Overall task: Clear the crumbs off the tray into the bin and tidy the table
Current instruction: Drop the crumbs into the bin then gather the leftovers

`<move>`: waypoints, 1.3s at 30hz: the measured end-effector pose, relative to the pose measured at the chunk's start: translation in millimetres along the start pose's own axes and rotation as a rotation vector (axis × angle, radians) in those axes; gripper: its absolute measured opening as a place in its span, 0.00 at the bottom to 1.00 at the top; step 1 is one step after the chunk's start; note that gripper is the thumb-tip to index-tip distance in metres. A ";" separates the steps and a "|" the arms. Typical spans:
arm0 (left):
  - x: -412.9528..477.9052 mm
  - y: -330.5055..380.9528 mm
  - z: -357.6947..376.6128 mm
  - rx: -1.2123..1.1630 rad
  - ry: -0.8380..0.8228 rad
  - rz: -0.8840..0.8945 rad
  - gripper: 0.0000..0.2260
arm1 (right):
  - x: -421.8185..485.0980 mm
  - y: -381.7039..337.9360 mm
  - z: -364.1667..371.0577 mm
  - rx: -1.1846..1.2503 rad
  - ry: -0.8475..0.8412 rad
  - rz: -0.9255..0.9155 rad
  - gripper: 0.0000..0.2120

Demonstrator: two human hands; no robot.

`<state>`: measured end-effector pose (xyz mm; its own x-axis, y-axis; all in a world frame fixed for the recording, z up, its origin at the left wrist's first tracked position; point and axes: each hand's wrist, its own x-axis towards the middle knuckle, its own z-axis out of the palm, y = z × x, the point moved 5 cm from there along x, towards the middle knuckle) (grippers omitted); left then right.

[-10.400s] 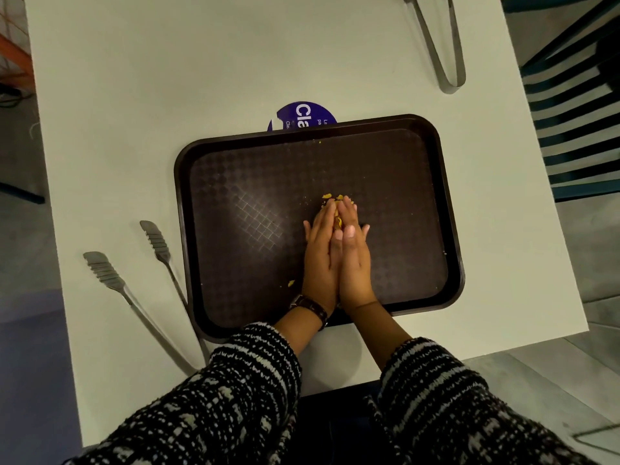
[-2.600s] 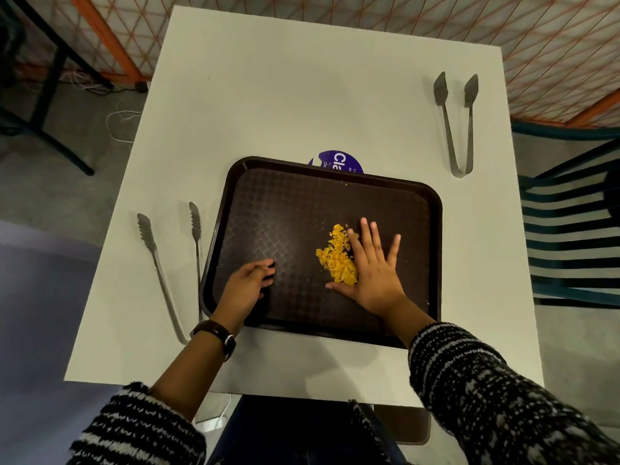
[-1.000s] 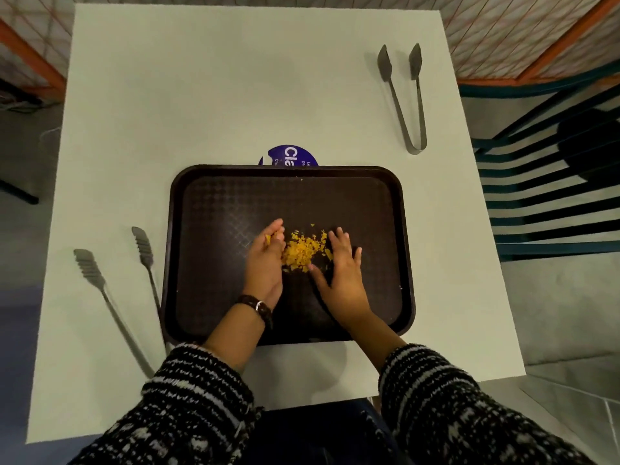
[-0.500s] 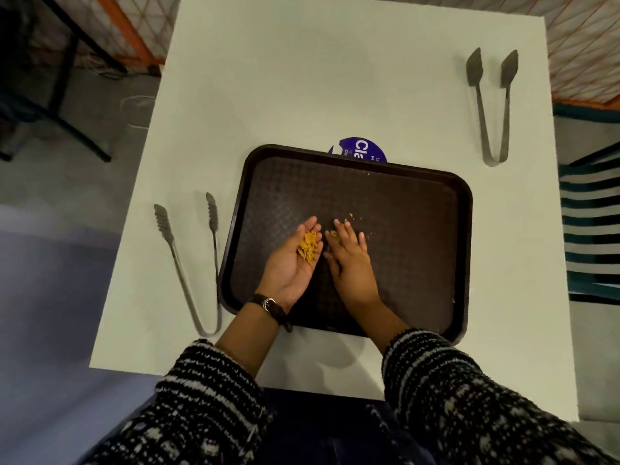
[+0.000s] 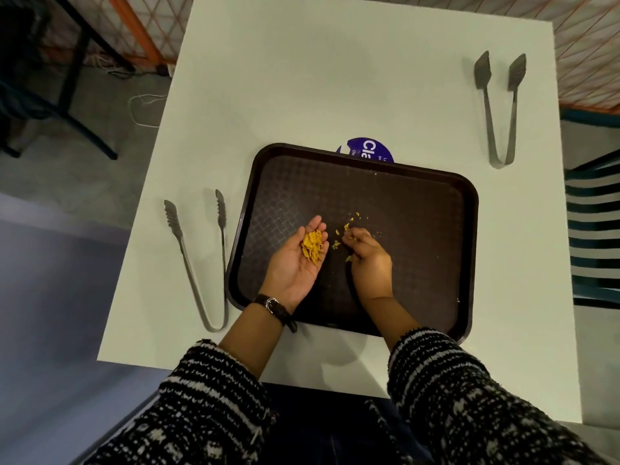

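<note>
A dark brown tray (image 5: 419, 203) lies on the white table (image 5: 318, 78). My left hand (image 5: 295, 263) is cupped palm up over the tray's left half and holds a pile of yellow crumbs (image 5: 313, 249). My right hand (image 5: 369, 260) rests beside it on the tray, fingers curled and pinched around a few crumbs. Some loose crumbs (image 5: 349, 226) lie on the tray between and just beyond the two hands. No bin is in view.
Metal tongs (image 5: 198, 260) lie on the table left of the tray, a second pair of tongs (image 5: 500, 105) at the far right. A blue round sticker (image 5: 365, 151) shows behind the tray's far rim. A slatted chair (image 5: 593, 236) stands to the right.
The pile on the tray has been scooped into my left palm. My right hand has curled from flat to a pinch over the leftover crumbs.
</note>
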<state>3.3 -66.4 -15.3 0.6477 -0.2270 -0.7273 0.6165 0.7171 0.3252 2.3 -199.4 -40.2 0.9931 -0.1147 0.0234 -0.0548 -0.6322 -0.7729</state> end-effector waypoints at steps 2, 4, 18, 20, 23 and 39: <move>-3.0 0.1 4.0 0.010 -0.007 -0.001 0.15 | 2.8 -1.3 -6.0 0.067 -0.013 0.110 0.16; -6.1 -0.7 9.3 0.026 -0.011 -0.003 0.15 | 4.8 -2.6 -13.8 0.192 0.051 0.273 0.14; -35.1 -27.6 34.4 0.008 -0.110 -0.023 0.14 | -40.9 -18.7 -45.8 1.741 0.172 0.934 0.10; -38.5 -36.9 36.1 0.020 -0.122 -0.039 0.14 | -48.7 -18.3 -51.1 1.763 0.188 0.932 0.10; -45.7 -57.6 38.6 0.041 -0.145 -0.074 0.14 | -66.7 -15.4 -65.9 1.783 0.198 0.907 0.10; -138.9 -284.7 26.5 0.084 -0.229 -0.273 0.17 | -281.4 83.9 -205.4 1.695 0.228 0.792 0.12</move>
<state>-250.4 -256.5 9.2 0.5317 -0.5512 -0.6430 0.8090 0.5553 0.1929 -303.0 -377.6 18.6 0.7542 -0.1383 -0.6419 -0.1440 0.9189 -0.3672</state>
